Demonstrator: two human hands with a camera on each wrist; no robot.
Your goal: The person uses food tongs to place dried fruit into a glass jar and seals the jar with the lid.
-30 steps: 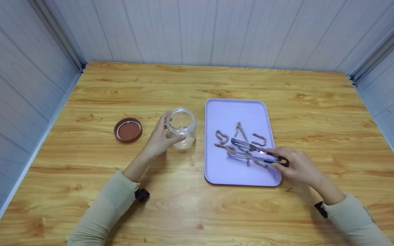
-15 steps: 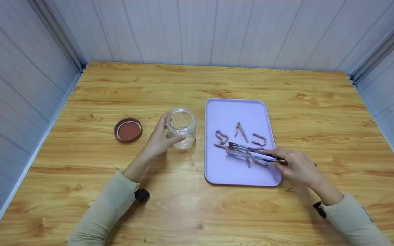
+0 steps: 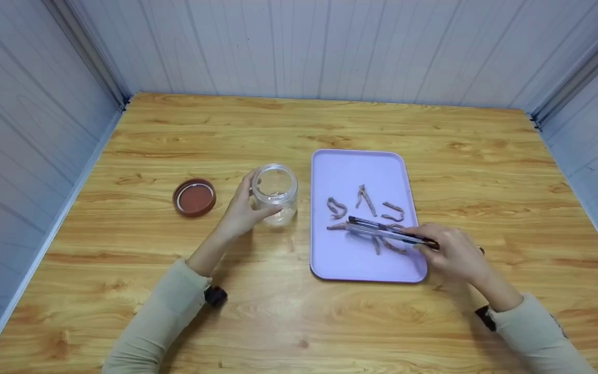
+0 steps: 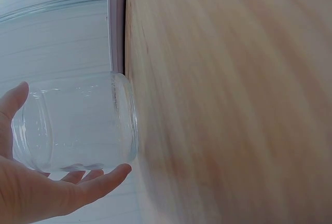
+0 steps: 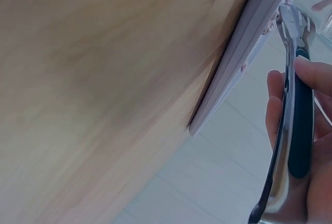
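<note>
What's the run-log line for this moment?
left hand: holds jar | right hand: grips tongs over brown strips on tray | lid: off jar, on table

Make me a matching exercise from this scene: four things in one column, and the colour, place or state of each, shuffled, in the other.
Things:
1. lid
2. jar
3. tray
4. tongs

Descriptions:
A. purple, with brown strips lying on it
B. in the grip of the right hand
C. reddish-brown, hollow side up
D. clear and uncapped, with the left hand round it

Right pairs: 1-C, 2-D, 3-A, 4-B
</note>
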